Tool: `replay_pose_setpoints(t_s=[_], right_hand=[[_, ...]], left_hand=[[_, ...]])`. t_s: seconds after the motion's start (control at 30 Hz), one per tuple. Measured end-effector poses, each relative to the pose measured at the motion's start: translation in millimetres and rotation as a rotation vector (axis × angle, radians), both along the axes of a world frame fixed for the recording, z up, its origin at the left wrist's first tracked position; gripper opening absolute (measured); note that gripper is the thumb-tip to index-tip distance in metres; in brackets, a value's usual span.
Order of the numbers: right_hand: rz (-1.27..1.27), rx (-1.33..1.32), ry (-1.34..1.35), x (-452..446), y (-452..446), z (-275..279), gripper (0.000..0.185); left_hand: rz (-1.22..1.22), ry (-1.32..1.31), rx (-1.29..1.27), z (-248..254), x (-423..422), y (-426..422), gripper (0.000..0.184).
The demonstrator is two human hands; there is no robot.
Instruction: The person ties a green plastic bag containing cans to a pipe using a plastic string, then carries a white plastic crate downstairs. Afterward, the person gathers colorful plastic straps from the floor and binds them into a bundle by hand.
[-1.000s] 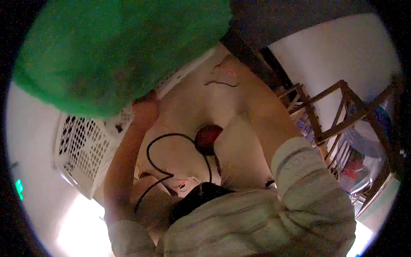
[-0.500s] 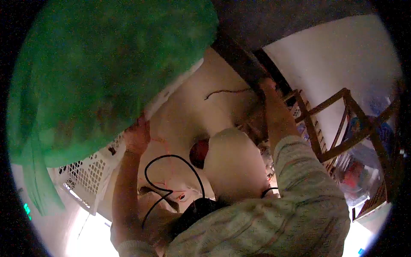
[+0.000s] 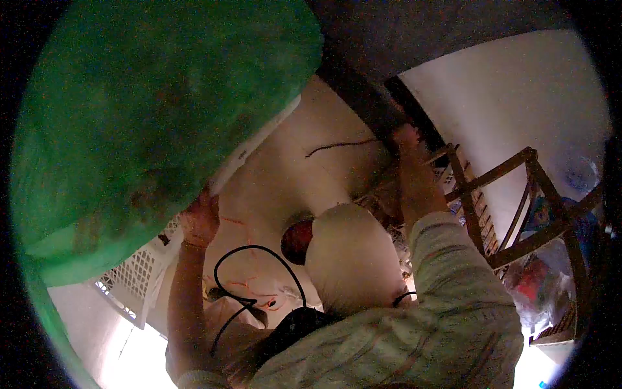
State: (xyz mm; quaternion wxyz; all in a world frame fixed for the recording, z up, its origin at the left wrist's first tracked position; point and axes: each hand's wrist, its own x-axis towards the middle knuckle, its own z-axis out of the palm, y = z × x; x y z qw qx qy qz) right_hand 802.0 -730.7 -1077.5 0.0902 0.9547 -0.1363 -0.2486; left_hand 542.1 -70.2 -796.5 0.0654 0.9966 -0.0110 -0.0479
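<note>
My left hand (image 3: 199, 220) is closed on the rim of a white plastic basket (image 3: 133, 275) with lattice sides. A big sheet of green, slightly see-through fabric (image 3: 175, 97) covers most of the basket, and dark shapes show through it. At the upper right, my right hand (image 3: 407, 137) is closed at the edge of a dark grey strip (image 3: 366, 94); its fingertips are dim and partly hidden. A thin dark cord (image 3: 340, 144) runs across the pale floor toward that hand.
On the right stands a brown folding frame (image 3: 502, 172) with clear plastic bags (image 3: 541, 282) beside it. A black cable loop (image 3: 259, 248), a dark red round object (image 3: 298, 241) and orange strands (image 3: 236, 222) lie near my legs. A dark grey mass (image 3: 447, 32) fills the top.
The green fabric and the basket's rim have shifted slightly left and down in view. My left hand keeps its hold on the rim, and my right hand stays by the dark strip.
</note>
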Motion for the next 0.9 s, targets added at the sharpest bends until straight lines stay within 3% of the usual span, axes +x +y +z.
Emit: replay_pose_setpoints(t_s=[0.07, 0.17, 0.27, 0.37, 0.47, 0.53, 0.57, 0.6, 0.67, 0.73, 0.8, 0.87, 0.9], right_hand=[[-0.059, 0.002, 0.011, 3.8, 13.7, 33.2, 0.033], [0.083, 0.067, 0.013, 3.6, 26.1, 51.4, 0.03], [-0.005, 0.154, -0.09, -8.7, 50.9, 58.9, 0.028], [-0.174, 0.363, -0.296, -43.0, 93.4, 73.1, 0.027], [-0.362, 0.719, -0.442, -79.9, 144.8, 106.6, 0.025], [-0.443, 1.001, -0.454, -98.0, 182.8, 139.4, 0.024], [-0.45, 1.125, -0.41, -102.9, 201.3, 162.3, 0.023], [-0.424, 1.214, -0.332, -104.8, 225.9, 178.8, 0.023], [-0.351, 1.347, -0.124, -102.4, 268.1, 223.7, 0.021], [-0.223, 1.391, 0.132, -101.7, 313.6, 265.7, 0.02], [-0.039, 1.339, 0.362, -105.6, 356.3, 302.1, 0.019], [0.19, 1.166, 0.578, -107.3, 397.2, 325.2, 0.018], [0.338, 1.028, 0.691, -106.3, 417.9, 332.1, 0.017]], left_hand=[[-0.004, 0.009, 0.013, -6.9, -2.1, 3.1, 0.046], [-0.018, 0.021, 0.067, -9.0, -7.1, 6.6, 0.043], [-0.005, -0.164, -0.052, -11.2, -3.8, 3.0, 0.038], [-0.017, -0.239, -0.001, 4.6, 1.4, -4.2, 0.034], [0.318, 0.442, -0.283, 59.8, 17.7, -21.1, 0.038], [0.063, -0.069, -0.154, 23.8, 4.0, -11.4, 0.039], [0.06, -0.034, -0.115, -4.5, 1.0, -6.0, 0.04], [0.078, 0.007, -0.072, -0.8, 4.7, -2.2, 0.041], [0.045, 0.046, -0.2, 27.5, 14.0, -9.4, 0.021], [0.036, 0.011, -0.208, 25.6, 13.1, -5.3, 0.021], [0.048, -0.163, -0.226, 29.0, 14.9, -6.6, 0.022], [0.08, -0.029, -0.264, 42.9, 16.2, -9.2, 0.024], [0.071, -0.122, -0.224, 42.1, 16.2, -11.8, 0.025]])
